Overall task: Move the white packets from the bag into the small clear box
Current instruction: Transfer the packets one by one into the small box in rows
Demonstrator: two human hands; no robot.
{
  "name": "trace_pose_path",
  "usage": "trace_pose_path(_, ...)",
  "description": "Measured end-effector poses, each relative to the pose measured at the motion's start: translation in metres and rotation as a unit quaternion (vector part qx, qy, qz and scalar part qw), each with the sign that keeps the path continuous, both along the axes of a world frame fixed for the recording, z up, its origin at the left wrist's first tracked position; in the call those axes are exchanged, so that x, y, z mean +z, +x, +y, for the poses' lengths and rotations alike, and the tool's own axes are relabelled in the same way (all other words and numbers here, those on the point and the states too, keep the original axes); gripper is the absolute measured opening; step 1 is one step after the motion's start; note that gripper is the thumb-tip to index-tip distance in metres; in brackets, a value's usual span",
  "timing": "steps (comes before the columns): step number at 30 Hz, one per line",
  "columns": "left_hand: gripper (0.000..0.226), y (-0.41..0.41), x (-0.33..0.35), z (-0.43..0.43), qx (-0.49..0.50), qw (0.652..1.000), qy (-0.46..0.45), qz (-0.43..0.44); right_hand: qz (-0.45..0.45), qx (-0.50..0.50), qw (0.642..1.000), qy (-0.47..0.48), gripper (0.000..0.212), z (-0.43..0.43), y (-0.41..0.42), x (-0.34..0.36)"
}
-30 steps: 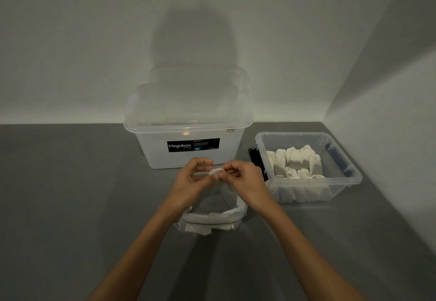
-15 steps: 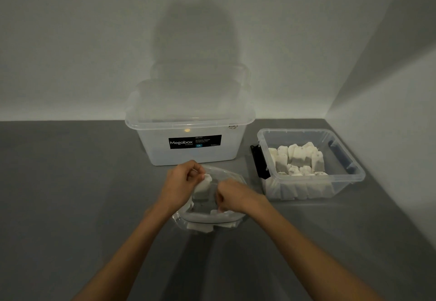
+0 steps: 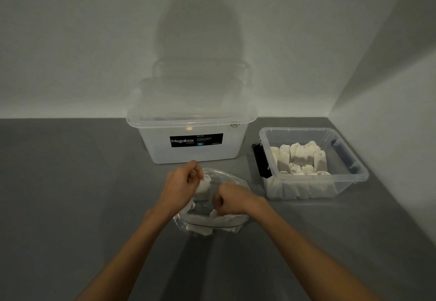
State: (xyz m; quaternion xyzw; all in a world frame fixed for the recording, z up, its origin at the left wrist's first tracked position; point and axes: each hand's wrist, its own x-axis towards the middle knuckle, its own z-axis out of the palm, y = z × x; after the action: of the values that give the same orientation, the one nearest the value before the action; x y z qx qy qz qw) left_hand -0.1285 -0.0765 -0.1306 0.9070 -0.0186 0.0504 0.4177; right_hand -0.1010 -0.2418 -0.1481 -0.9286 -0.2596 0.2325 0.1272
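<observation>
1. Two hands work at the bag (image 3: 212,224) mid-desk (image 3: 70,206); the left hand (image 3: 181,182) pinches one white packet (image 3: 204,186) above its mouth, ready for carrying.
2. The right hand (image 3: 232,198) curls inside the bag, probably fishing; I cannot tell what it grips.
3. By the desk's right edge, the small clear box (image 3: 349,178) sits part-filled.

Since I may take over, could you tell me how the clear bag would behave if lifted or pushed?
Probably floppy: the bag is thin crinkled film that slumps around its packets. Likely light, since few packets show inside. It may slide if pushed, as the grey surface looks smooth.
</observation>
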Motion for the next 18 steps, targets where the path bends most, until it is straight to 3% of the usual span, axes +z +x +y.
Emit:
trace_pose_path(4, 0.031, 0.001, 0.003, 0.004, -0.001, 1.0, -0.004, 0.015, -0.024, -0.063, 0.992, 0.107, 0.006, -0.008, 0.007, 0.016)
trace_pose_path(8, 0.029, 0.001, 0.015, 0.008, 0.021, 0.999, -0.029, 0.012, -0.014, -0.168, 0.959, 0.228, 0.003, -0.023, 0.008, 0.048)
trace_pose_path(14, 0.009, 0.0, 0.038, -0.003, -0.007, 0.993, -0.117, 0.023, 0.068, -0.285, 0.865, 0.407, 0.008, -0.04, 0.004, 0.081)
trace_pose_path(18, 0.011, -0.001, 0.055, -0.021, -0.027, 0.986, -0.166, 0.01, 0.145, -0.322, 0.796, 0.491, 0.005, -0.051, 0.002, 0.098)
